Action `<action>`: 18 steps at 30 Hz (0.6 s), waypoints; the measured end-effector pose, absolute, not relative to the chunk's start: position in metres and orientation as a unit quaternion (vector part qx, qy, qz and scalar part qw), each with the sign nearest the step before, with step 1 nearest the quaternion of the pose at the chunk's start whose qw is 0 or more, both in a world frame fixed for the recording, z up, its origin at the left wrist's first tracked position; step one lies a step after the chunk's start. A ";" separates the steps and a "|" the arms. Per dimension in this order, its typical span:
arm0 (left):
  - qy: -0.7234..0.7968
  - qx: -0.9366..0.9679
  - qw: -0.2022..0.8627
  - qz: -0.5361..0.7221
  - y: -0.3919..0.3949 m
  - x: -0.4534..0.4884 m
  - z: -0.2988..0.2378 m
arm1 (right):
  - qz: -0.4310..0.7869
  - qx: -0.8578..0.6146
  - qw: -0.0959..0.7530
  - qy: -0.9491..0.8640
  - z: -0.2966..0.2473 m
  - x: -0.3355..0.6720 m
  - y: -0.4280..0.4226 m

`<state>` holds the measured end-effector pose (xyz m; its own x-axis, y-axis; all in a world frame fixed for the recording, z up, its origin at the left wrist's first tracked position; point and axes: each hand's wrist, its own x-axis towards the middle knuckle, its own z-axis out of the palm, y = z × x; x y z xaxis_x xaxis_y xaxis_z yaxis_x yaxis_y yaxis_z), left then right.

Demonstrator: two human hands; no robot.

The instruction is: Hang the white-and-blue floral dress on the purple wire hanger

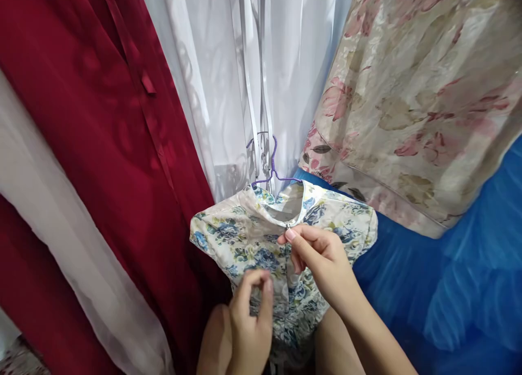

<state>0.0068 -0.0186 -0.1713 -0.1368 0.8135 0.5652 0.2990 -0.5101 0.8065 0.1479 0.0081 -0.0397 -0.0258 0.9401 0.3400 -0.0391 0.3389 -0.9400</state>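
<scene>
Floral garment (236,233): right grip (322,258) pinched closed at its front neckline; left grip (250,312) loosely curled before its bodice, hold indiscernible.

A narrow gap lies open between the left hand (252,318) and right hand (322,256), before the floral dress (261,250). Red cloth (134,201) blocks the left side of the hanger (273,163), blue cloth (408,272) the right; white cloth (293,81) stands behind.
</scene>
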 end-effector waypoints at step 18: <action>0.278 0.829 0.026 0.485 0.027 -0.004 -0.004 | 0.432 -0.340 0.603 -0.579 -0.048 0.147 0.025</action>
<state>-0.0043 0.0269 -0.0044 0.3750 0.4862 0.7893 0.4355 -0.8440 0.3129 0.1469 0.0251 -0.0481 -0.0433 0.9133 0.4050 -0.1267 0.3971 -0.9090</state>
